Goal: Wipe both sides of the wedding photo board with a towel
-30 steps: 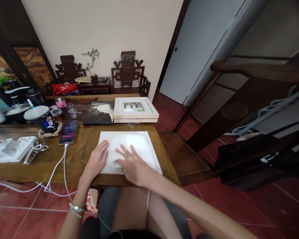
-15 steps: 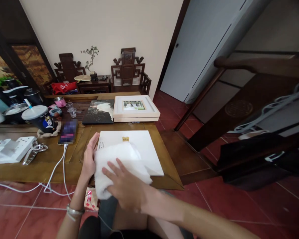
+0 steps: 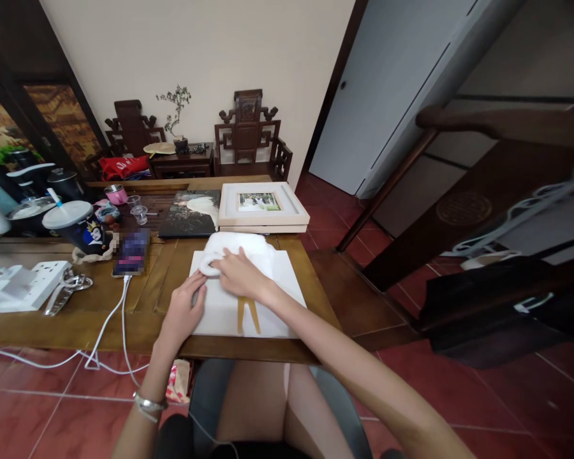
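A flat white board (image 3: 277,319) lies on the wooden table in front of me. A folded white cloth (image 3: 239,242) covers its far side and reaches slightly past its far edge. My right hand (image 3: 242,274) presses on the cloth with fingers bent into it, near the far left corner. My left hand (image 3: 184,306) holds the board's left edge, its fingertips close to the cloth. A brownish-gold, forked shape (image 3: 247,315) shows on the board's near part, its top hidden by my right forearm.
Behind the board are a framed picture (image 3: 263,204) and a dark photo panel (image 3: 189,213). To the left stand a phone (image 3: 131,252) on a cable, a power strip (image 3: 33,287) and a lidded cup (image 3: 79,226). A wooden chair (image 3: 411,236) is at the right.
My right hand has moved the cloth away from me, from the board's near left to its far edge. The forked shape now shows. My left hand has shifted slightly, its fingers bending toward the cloth.
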A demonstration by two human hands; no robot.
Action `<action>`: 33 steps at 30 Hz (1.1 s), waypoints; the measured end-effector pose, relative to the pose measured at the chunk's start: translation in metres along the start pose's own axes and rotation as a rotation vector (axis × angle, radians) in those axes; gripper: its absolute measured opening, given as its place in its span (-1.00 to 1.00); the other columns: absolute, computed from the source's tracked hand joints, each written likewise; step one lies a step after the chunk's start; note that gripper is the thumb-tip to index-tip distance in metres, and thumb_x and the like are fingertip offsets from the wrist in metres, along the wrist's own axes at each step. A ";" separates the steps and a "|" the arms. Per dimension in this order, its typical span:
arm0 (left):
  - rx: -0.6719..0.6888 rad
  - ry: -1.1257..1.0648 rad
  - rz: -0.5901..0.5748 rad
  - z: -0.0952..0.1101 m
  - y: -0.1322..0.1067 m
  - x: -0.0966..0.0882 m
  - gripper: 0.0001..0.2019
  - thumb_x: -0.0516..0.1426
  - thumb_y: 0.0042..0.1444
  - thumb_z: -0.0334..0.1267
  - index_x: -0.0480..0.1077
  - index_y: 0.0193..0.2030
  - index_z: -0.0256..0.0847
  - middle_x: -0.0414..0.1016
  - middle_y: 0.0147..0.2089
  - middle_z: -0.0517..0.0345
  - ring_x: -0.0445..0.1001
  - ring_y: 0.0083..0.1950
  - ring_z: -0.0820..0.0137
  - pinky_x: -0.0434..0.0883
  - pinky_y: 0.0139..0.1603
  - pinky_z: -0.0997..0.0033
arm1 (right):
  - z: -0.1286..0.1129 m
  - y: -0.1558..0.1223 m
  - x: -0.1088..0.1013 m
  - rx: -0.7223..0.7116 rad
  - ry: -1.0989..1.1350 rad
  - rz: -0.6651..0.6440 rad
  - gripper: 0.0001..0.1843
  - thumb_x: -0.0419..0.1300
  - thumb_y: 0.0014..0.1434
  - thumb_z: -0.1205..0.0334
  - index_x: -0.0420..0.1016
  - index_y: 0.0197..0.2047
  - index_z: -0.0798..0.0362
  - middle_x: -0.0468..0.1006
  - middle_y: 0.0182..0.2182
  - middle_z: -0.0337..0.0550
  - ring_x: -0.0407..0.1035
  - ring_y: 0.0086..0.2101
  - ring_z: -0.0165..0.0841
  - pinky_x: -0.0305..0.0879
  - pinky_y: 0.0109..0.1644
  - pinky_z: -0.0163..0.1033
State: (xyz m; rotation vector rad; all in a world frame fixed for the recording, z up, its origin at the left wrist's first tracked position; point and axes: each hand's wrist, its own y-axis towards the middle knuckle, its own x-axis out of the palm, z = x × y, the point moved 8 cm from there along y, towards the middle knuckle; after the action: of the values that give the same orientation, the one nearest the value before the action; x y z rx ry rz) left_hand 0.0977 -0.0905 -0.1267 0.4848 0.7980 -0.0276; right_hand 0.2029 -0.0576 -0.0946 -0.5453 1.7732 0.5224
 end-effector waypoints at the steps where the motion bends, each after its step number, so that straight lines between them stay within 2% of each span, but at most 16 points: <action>1: 0.004 0.005 -0.002 0.001 0.000 -0.001 -0.64 -0.02 0.26 -0.19 0.51 0.01 -0.28 0.52 0.12 -0.10 0.44 0.19 0.14 0.32 0.28 0.10 | -0.003 0.011 0.000 -0.015 0.012 0.000 -0.50 -0.04 0.09 0.52 0.46 0.06 0.14 0.52 0.02 0.14 0.20 0.18 -0.01 0.00 0.22 0.30; 5: 0.020 0.005 -0.014 0.003 0.000 -0.001 -0.67 -0.02 0.26 -0.23 0.52 -0.03 -0.22 0.54 0.08 -0.06 0.48 0.14 0.16 0.36 0.23 0.12 | -0.015 0.033 0.000 -0.058 0.061 0.011 -0.49 -0.07 0.08 0.52 0.49 0.03 0.11 0.57 -0.04 0.05 0.25 0.15 -0.06 0.02 0.23 0.17; 8: 0.013 0.009 -0.004 -0.002 0.000 -0.001 -0.67 0.01 0.24 -0.24 0.51 0.00 -0.29 0.51 0.12 -0.12 0.44 0.20 0.15 0.32 0.28 0.10 | -0.004 0.031 -0.003 -0.037 0.091 0.021 -0.48 -0.07 0.07 0.53 0.51 0.02 0.10 0.55 0.01 0.01 0.33 0.08 -0.11 0.10 0.20 0.05; 11: 0.005 0.009 -0.005 -0.006 -0.001 0.001 -0.66 0.02 0.22 -0.25 0.47 0.04 -0.31 0.47 0.16 -0.14 0.39 0.25 0.16 0.27 0.32 0.08 | 0.028 0.013 -0.008 0.020 0.105 0.037 -0.43 -0.06 0.04 0.54 0.48 0.07 0.10 0.51 0.08 0.00 0.37 0.06 -0.12 0.15 0.18 -0.02; 13: 0.000 0.014 -0.007 -0.007 -0.002 0.003 -0.65 0.02 0.21 -0.26 0.46 0.07 -0.32 0.46 0.18 -0.14 0.38 0.26 0.17 0.27 0.32 0.07 | 0.054 -0.005 -0.011 0.069 0.099 0.055 -0.42 -0.06 0.02 0.55 0.46 0.09 0.14 0.52 0.07 0.05 0.36 0.08 -0.09 0.13 0.20 0.02; 15: 0.000 0.019 -0.005 -0.007 -0.002 0.003 -0.63 0.02 0.21 -0.27 0.44 0.08 -0.35 0.45 0.18 -0.17 0.37 0.26 0.17 0.27 0.32 0.07 | 0.074 -0.027 -0.011 0.103 0.087 0.071 -0.41 -0.07 0.01 0.57 0.46 0.08 0.18 0.53 0.05 0.10 0.30 0.14 -0.05 0.04 0.25 0.13; 17: 0.005 0.018 -0.007 -0.006 -0.001 0.004 -0.63 0.01 0.22 -0.28 0.44 0.09 -0.38 0.44 0.19 -0.19 0.36 0.27 0.17 0.26 0.33 0.07 | 0.082 -0.052 -0.009 0.114 0.072 0.082 -0.40 -0.08 -0.01 0.59 0.45 0.07 0.20 0.47 0.10 0.13 0.15 0.24 -0.02 -0.10 0.30 0.24; 19: 0.009 0.015 -0.009 -0.006 -0.001 0.005 -0.62 0.00 0.22 -0.28 0.44 0.09 -0.38 0.43 0.20 -0.20 0.36 0.28 0.17 0.25 0.33 0.06 | 0.076 -0.080 -0.005 0.098 0.061 0.075 -0.40 -0.07 -0.04 0.61 0.45 0.06 0.20 0.34 0.22 0.14 -0.04 0.32 -0.03 -0.21 0.33 0.30; 21: 0.013 0.013 -0.006 -0.006 -0.001 0.005 -0.63 0.00 0.23 -0.27 0.44 0.09 -0.36 0.43 0.19 -0.18 0.36 0.28 0.17 0.25 0.33 0.06 | 0.059 -0.110 0.000 0.062 0.064 0.045 -0.41 -0.07 -0.07 0.63 0.47 0.02 0.19 0.22 0.29 0.14 -0.15 0.34 -0.04 -0.23 0.35 0.31; 25: 0.020 0.009 -0.004 -0.006 -0.002 0.004 -0.64 0.01 0.23 -0.26 0.46 0.07 -0.35 0.45 0.18 -0.18 0.36 0.27 0.17 0.26 0.32 0.06 | 0.017 -0.166 0.002 -0.018 0.136 -0.036 -0.39 -0.09 -0.17 0.65 0.51 -0.09 0.12 0.17 0.32 0.03 -0.24 0.36 -0.14 -0.27 0.39 0.25; 27: 0.021 0.013 -0.011 -0.006 -0.002 0.005 -0.63 0.00 0.23 -0.26 0.46 0.07 -0.37 0.45 0.18 -0.19 0.36 0.28 0.17 0.25 0.33 0.06 | 0.005 -0.182 0.000 -0.037 0.172 -0.078 -0.37 -0.09 -0.21 0.65 0.51 -0.11 0.09 0.18 0.32 -0.03 -0.22 0.36 -0.19 -0.28 0.41 0.20; 30: 0.022 0.018 -0.017 -0.007 -0.001 0.005 -0.63 0.00 0.23 -0.27 0.45 0.07 -0.36 0.44 0.19 -0.17 0.34 0.28 0.18 0.24 0.34 0.06 | 0.009 -0.181 -0.003 -0.023 0.185 -0.097 -0.39 -0.09 -0.20 0.65 0.51 -0.13 0.08 0.19 0.32 -0.05 -0.17 0.35 -0.21 -0.25 0.41 0.16; 33: 0.021 0.008 -0.021 -0.007 -0.001 0.005 -0.63 0.00 0.22 -0.27 0.46 0.07 -0.38 0.44 0.19 -0.19 0.34 0.28 0.17 0.24 0.34 0.05 | 0.034 -0.153 -0.005 -0.005 0.140 -0.055 -0.41 -0.08 -0.16 0.64 0.49 -0.10 0.11 0.26 0.28 0.05 -0.13 0.34 -0.18 -0.23 0.39 0.20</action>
State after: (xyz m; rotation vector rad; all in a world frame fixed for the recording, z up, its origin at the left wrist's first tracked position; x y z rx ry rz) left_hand 0.0960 -0.0878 -0.1345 0.4967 0.8118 -0.0540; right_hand 0.3224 -0.1577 -0.1090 -0.6455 1.8845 0.4603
